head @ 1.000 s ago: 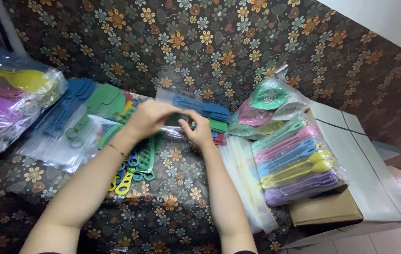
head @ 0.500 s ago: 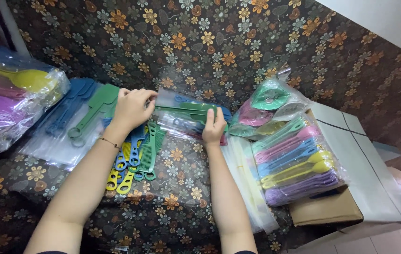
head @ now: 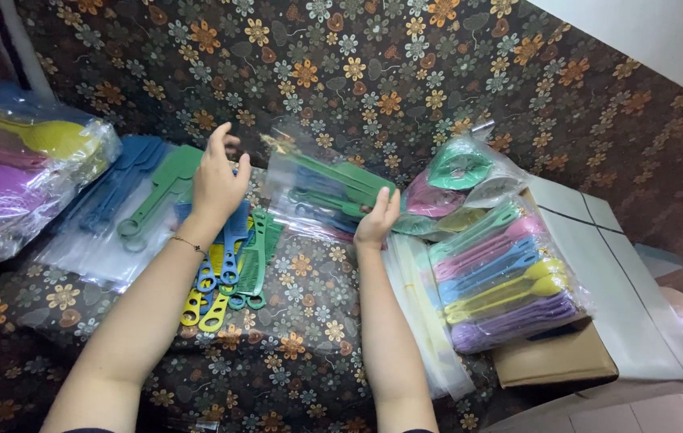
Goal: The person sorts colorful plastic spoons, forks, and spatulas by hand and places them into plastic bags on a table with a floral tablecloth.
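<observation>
Head view looks down on a desk (head: 293, 353) covered in a brown floral cloth. The right hand (head: 377, 218) pinches the near right corner of a clear plastic bag (head: 321, 192) that holds green combs, thumb under and fingers on top, so its grip is closed on the bag. The bag sits lifted and tilted just above the middle of the desk, its far edge raised. The left hand (head: 217, 180) is at the bag's left edge with the fingers spread and the palm turned away; whether it touches the plastic cannot be told, and it clamps nothing that shows.

Just below the left hand lies a loose heap of combs (head: 229, 269) in blue, yellow and green, unbagged. To its left, flat clear sleeves with blue and green combs (head: 129, 200) lie side by side, and at the far left a bulging bag of yellow and purple plastic ware (head: 21, 172). On the right, a stack of pastel comb bundles (head: 506, 277) rests on a cardboard box (head: 554, 361), with more clear sleeves beside it.

As a judgement, the packing looks partway through: several packs are filled and set aside, one is in hand, and the loose heap is not yet bagged.
</observation>
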